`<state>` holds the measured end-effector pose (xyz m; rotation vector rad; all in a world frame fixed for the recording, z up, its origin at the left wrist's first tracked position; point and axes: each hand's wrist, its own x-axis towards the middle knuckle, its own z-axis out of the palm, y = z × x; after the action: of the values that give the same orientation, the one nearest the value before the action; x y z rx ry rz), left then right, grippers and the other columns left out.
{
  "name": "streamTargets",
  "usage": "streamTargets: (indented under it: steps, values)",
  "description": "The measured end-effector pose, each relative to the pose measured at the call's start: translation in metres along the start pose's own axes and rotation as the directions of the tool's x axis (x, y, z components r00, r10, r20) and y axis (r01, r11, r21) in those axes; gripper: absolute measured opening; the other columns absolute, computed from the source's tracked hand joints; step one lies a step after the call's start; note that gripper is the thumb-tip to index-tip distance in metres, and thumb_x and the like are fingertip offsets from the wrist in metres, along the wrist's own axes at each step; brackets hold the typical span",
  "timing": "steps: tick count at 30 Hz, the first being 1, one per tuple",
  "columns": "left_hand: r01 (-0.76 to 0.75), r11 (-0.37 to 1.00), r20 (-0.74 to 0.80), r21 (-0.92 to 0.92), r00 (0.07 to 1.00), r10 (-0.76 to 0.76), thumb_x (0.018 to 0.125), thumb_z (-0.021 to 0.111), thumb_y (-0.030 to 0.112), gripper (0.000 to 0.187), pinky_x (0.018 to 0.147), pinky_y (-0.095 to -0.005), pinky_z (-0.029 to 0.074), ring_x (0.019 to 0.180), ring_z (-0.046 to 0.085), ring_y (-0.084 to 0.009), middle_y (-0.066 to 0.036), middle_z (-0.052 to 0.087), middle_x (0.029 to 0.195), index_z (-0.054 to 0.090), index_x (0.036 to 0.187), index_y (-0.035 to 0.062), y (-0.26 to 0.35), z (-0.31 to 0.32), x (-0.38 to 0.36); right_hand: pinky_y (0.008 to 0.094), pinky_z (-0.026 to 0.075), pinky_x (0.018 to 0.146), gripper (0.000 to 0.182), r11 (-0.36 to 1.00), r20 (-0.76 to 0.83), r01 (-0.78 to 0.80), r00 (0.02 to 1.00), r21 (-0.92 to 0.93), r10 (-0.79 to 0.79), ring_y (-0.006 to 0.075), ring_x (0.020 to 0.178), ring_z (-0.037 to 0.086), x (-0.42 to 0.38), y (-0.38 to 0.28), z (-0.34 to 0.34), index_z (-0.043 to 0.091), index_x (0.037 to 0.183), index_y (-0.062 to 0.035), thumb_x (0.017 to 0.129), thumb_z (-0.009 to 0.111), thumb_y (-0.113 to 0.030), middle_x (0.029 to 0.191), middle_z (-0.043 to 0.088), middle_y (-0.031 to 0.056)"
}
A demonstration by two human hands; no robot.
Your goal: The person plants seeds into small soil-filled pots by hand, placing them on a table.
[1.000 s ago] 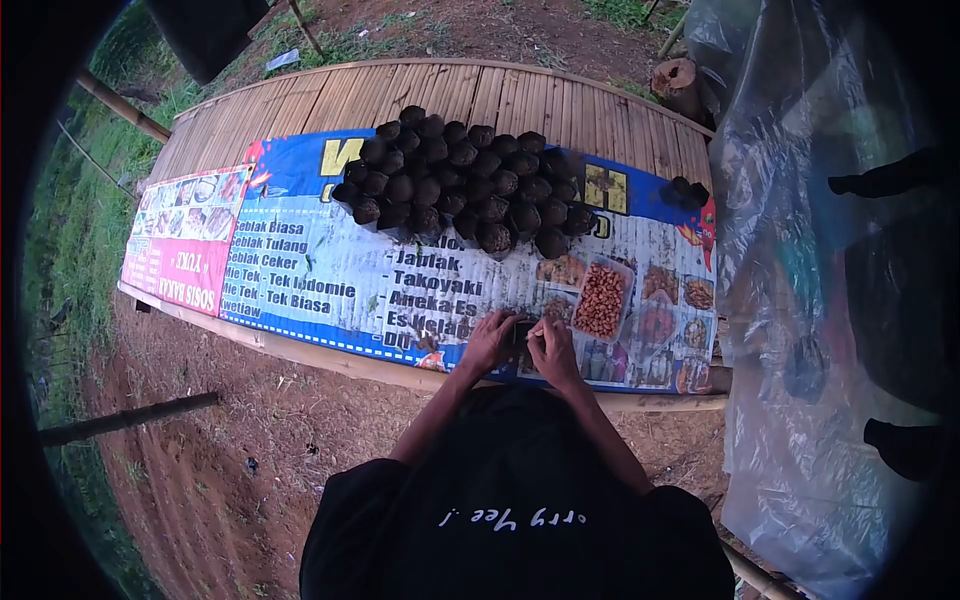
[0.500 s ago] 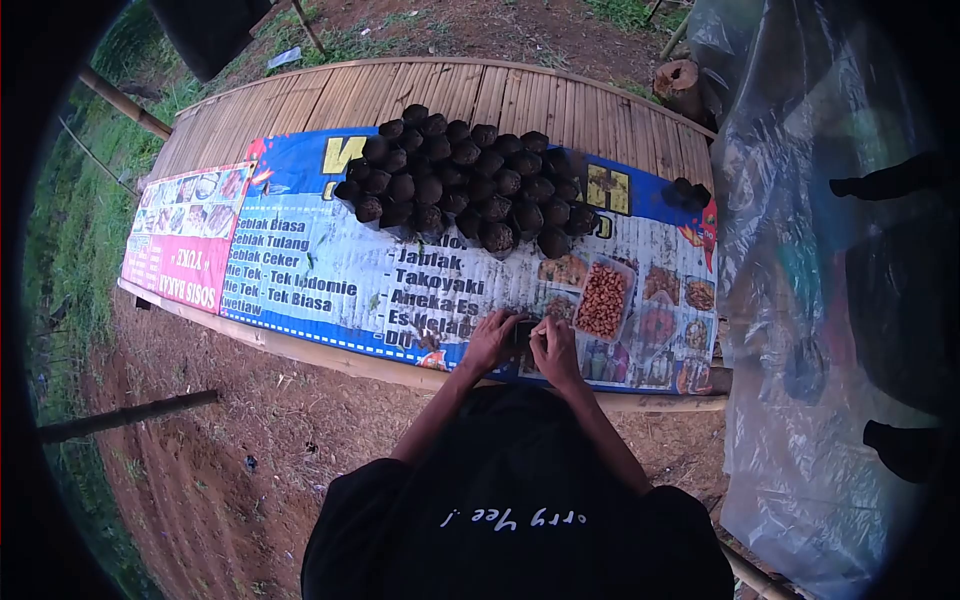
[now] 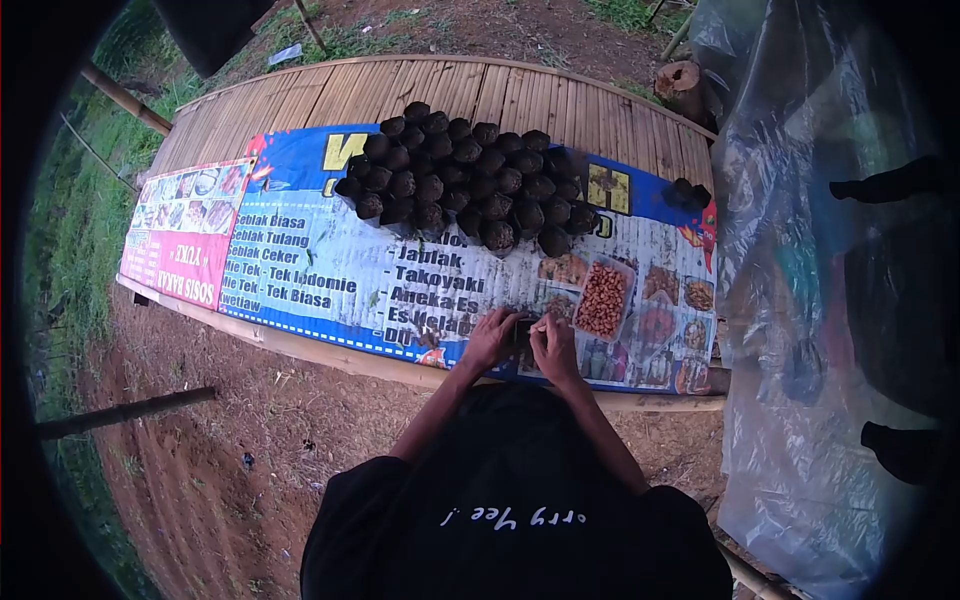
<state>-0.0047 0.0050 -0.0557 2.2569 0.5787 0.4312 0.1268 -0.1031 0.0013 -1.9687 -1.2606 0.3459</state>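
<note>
Near the front edge of the table, my left hand is curled against the side of a small black planting bag, seen only in part between my hands. On its other side, my right hand is closed in a pinch at the bag's top. Whatever lies between those fingertips is too small to make out. Just right of my hands sits a clear plastic tub holding reddish-brown seeds. Farther back, a cluster of black bags filled with soil stands packed together.
A printed banner covers much of the slatted bamboo table. A few more black bags stand at the right end. Plastic sheeting hangs to the right, a cut log lies behind, and a pole juts in at left.
The view has shifted very slightly. Both hands stay at the small black bag, with almost no visible movement.
</note>
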Motion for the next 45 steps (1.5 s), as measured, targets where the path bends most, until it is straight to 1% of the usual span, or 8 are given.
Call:
streamTargets:
  steps: [27,30,33,34,36,38,41,45]
  values:
    - [-0.004,1.0,-0.005,0.027,1.0,0.004,0.07,0.076,0.019,0.062,0.09,-0.0422,0.044,0.106,0.054,-0.0316,-0.01,0.056,0.112,0.054,0.128,0.0152,-0.002,0.0,0.002,0.0426,0.039,0.081,0.01,0.993,0.107,0.082,0.992,-0.089,-0.072,0.0284,0.083,0.051,0.001,-0.002,-0.011,0.053,0.092,-0.0061,0.086,0.061,-0.009,0.086,0.058,0.0085]
    - [0.02,1.0,0.006,-0.024,1.0,-0.019,0.069,0.075,0.017,0.067,0.091,-0.0419,0.043,0.109,0.052,-0.0315,-0.012,0.052,0.119,0.051,0.131,0.0144,0.003,-0.018,-0.005,0.0422,0.04,0.079,0.01,0.999,-0.013,0.035,0.999,0.033,-0.034,0.0279,0.082,0.052,-0.004,0.001,-0.023,0.055,0.093,-0.006,0.087,0.06,-0.012,0.084,0.058,0.0089]
    - [0.037,0.999,-0.079,-0.017,0.996,-0.039,0.073,0.074,0.015,0.05,0.086,-0.0415,0.046,0.101,0.057,-0.0316,-0.013,0.06,0.108,0.059,0.122,0.0116,-0.003,-0.031,-0.011,0.0393,0.04,0.081,0.009,0.936,-0.17,-0.156,0.961,0.314,0.217,0.0263,0.083,0.055,-0.02,0.012,-0.036,0.056,0.091,-0.0039,0.088,0.059,-0.012,0.085,0.059,0.0096]
    - [0.175,0.979,-0.042,-0.104,0.983,-0.181,0.077,0.073,0.015,0.037,0.082,-0.041,0.047,0.095,0.059,-0.0313,-0.013,0.063,0.098,0.063,0.113,0.0097,-0.009,-0.033,-0.012,0.0393,0.04,0.081,0.009,0.936,-0.174,-0.157,0.96,0.315,0.22,0.0263,0.083,0.055,-0.026,0.016,-0.04,0.056,0.091,-0.0039,0.088,0.059,-0.012,0.085,0.059,0.0096]
    - [0.309,0.934,0.011,-0.18,0.95,-0.312,0.08,0.071,0.014,0.025,0.078,-0.0406,0.049,0.088,0.062,-0.0309,-0.013,0.067,0.088,0.068,0.104,0.0078,-0.018,-0.033,-0.017,0.0391,0.041,0.082,0.008,0.982,-0.278,-0.088,0.952,0.165,0.131,0.0267,0.085,0.055,-0.037,0.024,-0.046,0.057,0.091,-0.0039,0.088,0.059,-0.011,0.083,0.059,0.0097]
    - [0.274,0.953,-0.221,-0.127,0.929,-0.296,0.084,0.069,0.016,0.01,0.07,-0.0408,0.05,0.077,0.063,-0.0299,-0.01,0.067,0.072,0.07,0.086,0.0054,-0.023,-0.028,-0.02,0.0398,0.042,0.081,0.01,0.995,-0.244,-0.058,0.967,0.078,0.076,0.0279,0.086,0.055,-0.047,0.029,-0.048,0.06,0.095,-0.0045,0.087,0.059,-0.011,0.087,0.061,0.0104]
    - [0.186,0.981,-0.271,-0.057,0.943,-0.195,0.081,0.071,0.015,0.023,0.074,-0.0424,0.047,0.082,0.061,-0.0289,-0.006,0.068,0.079,0.066,0.102,0.0093,-0.005,-0.036,-0.019,0.0424,0.042,0.084,0.025,0.994,0.041,0.003,0.999,-0.106,0.001,0.0294,0.094,0.055,-0.059,0.035,-0.045,0.064,0.11,-0.009,0.085,0.062,-0.013,0.101,0.063,0.0111]
    - [0.157,0.988,-0.219,0.0,0.964,-0.154,0.078,0.071,0.01,0.041,0.081,-0.0415,0.044,0.085,0.059,-0.0271,-0.006,0.065,0.083,0.06,0.118,0.0121,0.001,-0.032,-0.02,0.042,0.043,0.086,0.035,0.981,0.098,0.0,0.995,-0.196,0.02,0.0306,0.099,0.054,-0.058,0.03,-0.049,0.062,0.12,-0.0117,0.085,0.063,-0.014,0.112,0.058,0.0122]
